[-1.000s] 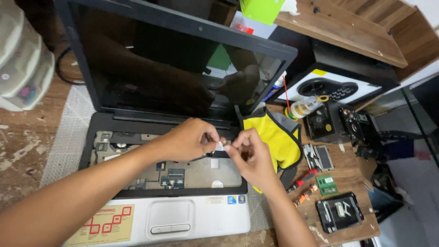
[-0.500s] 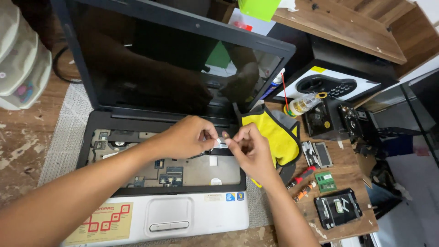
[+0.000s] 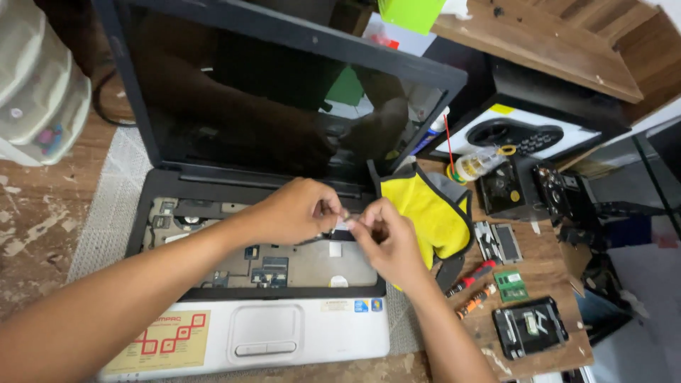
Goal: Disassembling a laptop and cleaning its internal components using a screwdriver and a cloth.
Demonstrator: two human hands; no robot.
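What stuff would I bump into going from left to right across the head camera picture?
White plastic drawers → left hand → right hand → yellow cloth → red screwdriver → green circuit board → black drive.

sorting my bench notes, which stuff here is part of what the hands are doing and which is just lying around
In hand:
- left hand and right hand, pinching a small white strip
- open laptop with its keyboard off

Lying about:
- yellow cloth
- two small screwdrivers
- green memory module
- black drive
- small bottle
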